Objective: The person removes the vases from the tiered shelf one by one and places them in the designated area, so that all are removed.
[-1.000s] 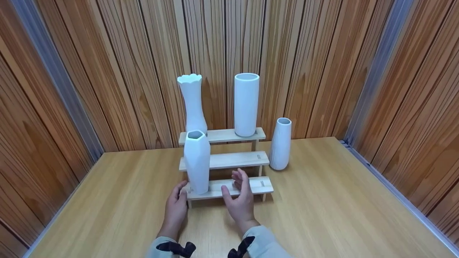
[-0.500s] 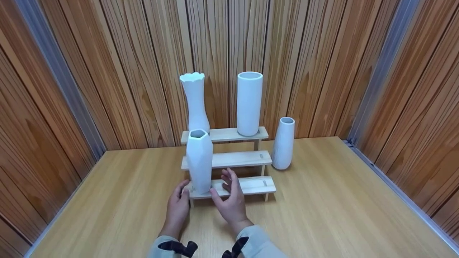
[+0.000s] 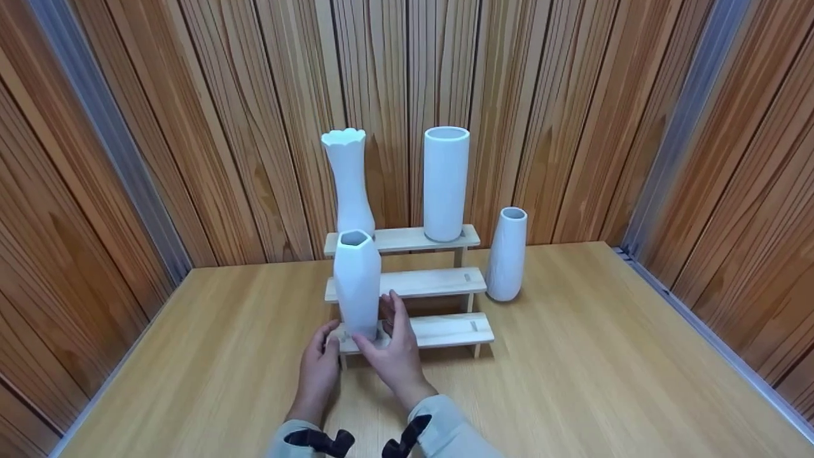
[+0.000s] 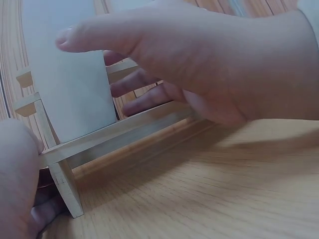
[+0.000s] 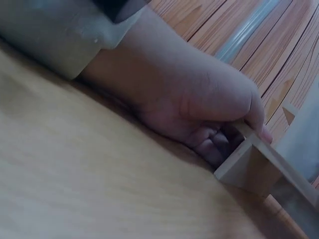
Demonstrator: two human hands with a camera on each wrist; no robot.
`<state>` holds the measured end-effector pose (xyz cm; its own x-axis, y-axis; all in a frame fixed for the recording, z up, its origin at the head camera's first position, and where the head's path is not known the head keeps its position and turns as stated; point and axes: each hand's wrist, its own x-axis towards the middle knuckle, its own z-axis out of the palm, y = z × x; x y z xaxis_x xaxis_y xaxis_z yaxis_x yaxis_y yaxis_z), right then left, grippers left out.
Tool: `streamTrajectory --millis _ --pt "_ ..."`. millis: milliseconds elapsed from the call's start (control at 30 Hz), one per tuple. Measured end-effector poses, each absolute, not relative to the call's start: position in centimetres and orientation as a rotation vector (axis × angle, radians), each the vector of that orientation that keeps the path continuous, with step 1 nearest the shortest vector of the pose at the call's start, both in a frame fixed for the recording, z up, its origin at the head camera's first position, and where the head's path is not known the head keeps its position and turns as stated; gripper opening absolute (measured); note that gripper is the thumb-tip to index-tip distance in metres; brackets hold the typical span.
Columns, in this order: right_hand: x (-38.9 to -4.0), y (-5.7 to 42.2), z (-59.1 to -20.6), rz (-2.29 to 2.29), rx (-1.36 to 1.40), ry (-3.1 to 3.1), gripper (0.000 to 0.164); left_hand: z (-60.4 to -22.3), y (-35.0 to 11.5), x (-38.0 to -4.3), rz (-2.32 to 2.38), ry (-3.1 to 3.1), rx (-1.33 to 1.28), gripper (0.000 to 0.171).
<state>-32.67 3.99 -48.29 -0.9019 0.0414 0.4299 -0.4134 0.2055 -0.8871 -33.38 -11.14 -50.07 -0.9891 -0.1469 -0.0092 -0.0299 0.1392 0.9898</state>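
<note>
A white faceted vase (image 3: 357,286) with an angular mouth stands upright at the left end of the bottom step of a three-tier wooden stand (image 3: 445,329). My right hand (image 3: 395,359) holds the vase low down, thumb across its front and fingers along its right side, as the left wrist view shows with the thumb over the white wall (image 4: 79,94). My left hand (image 3: 320,369) grips the left end of the bottom step. In the right wrist view the left hand (image 5: 199,94) has its thumb over the board and fingers curled beneath it.
On the top step stand a white vase with a scalloped rim (image 3: 350,184) at left and a white cylindrical vase (image 3: 446,184) at right. A slim tapered white vase (image 3: 507,257) stands on the table (image 3: 591,356) right of the stand. Wood-panelled walls (image 3: 280,127) enclose the table.
My right hand has moved left along the bottom step to the faceted vase and now holds its lower part. The left hand stays on the stand's end. The head view has shifted slightly.
</note>
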Motion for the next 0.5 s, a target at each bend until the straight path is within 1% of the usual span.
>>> streamTrajectory --millis 233,500 --pt "-33.0 3.3 -47.2 1.823 0.278 -2.197 0.102 -50.1 -10.9 -33.7 -1.964 -2.325 0.21 0.042" --pt "-33.4 3.1 -46.6 1.85 0.262 -2.18 0.09 -50.1 -11.0 -34.1 -1.944 -2.358 0.255 0.043"
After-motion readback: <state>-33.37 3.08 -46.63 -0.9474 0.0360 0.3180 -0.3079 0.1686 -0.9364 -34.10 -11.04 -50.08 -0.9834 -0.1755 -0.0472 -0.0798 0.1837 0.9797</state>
